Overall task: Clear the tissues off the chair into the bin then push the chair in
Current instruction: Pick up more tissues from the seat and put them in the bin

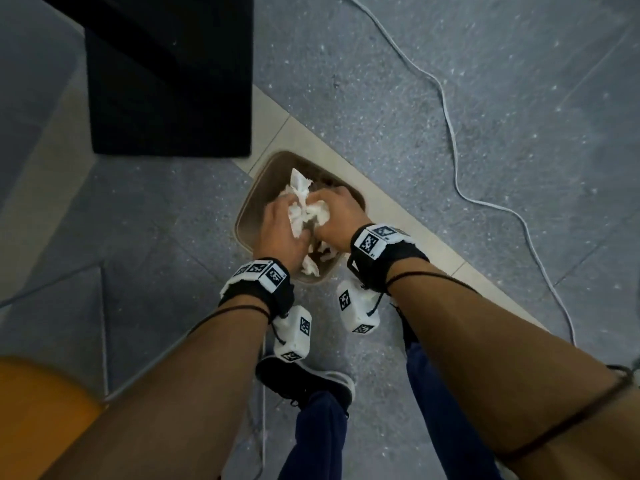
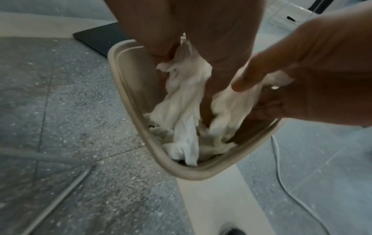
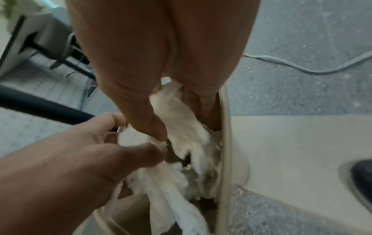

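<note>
A wad of crumpled white tissues hangs over the open beige bin on the floor. My left hand grips the wad from the left and my right hand grips it from the right, fingers curled round it. In the left wrist view the tissues trail down into the bin, where more tissues lie. The right wrist view shows my right hand and left hand pinching the tissues beside the bin rim. The orange chair seat shows at the lower left.
A black slab lies on the floor just behind the bin. A white cable snakes across the grey floor on the right. My black shoe stands near the bin. A metal chair leg crosses the floor at the left.
</note>
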{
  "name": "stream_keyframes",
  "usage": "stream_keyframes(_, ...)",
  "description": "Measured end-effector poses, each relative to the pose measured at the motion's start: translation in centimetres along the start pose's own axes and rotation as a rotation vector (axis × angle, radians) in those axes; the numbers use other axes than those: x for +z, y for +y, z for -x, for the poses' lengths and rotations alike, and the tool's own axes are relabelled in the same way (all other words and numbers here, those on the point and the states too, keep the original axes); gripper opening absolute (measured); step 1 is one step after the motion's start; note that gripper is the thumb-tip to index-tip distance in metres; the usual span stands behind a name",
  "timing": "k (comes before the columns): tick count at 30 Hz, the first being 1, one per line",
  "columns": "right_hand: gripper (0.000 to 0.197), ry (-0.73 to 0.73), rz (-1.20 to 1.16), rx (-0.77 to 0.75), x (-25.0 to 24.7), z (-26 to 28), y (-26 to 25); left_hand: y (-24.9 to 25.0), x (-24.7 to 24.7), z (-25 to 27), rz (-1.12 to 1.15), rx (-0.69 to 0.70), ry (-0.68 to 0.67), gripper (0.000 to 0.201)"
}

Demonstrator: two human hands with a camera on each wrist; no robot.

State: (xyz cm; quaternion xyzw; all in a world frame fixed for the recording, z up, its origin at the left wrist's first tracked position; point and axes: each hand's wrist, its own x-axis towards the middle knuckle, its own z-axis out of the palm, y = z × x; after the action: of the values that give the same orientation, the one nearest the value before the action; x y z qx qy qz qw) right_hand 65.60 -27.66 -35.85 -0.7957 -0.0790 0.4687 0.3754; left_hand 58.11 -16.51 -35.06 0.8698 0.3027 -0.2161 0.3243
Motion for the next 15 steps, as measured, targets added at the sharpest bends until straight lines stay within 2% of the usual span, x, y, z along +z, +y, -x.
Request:
stream_keyframes(3,0.066,-0.081,0.161,-0.007,-0.3,1.0,0.3,-1.1,-0.2,0.6,-0.122,0.008,-0.121,0.060)
stream_keyframes(5,0.068,-0.096,0.160,-0.044,-1.3,2.7,-0.1,-1.3,-1.0,1.3,-0.163,0.016,-0.143,0.054)
stream_keyframes(9,0.051,-0.054,0.212,-0.116,-3.5,7.3,0.3,-0.2,-3.5,4.9,-0.169,0.063,-0.163,0.039)
stream_keyframes(15,0.036,-0.140,0.302,0.055,-7.4,17.4,4.5,-1.8,-6.7,14.0,-0.174,0.018,-0.317,0.028)
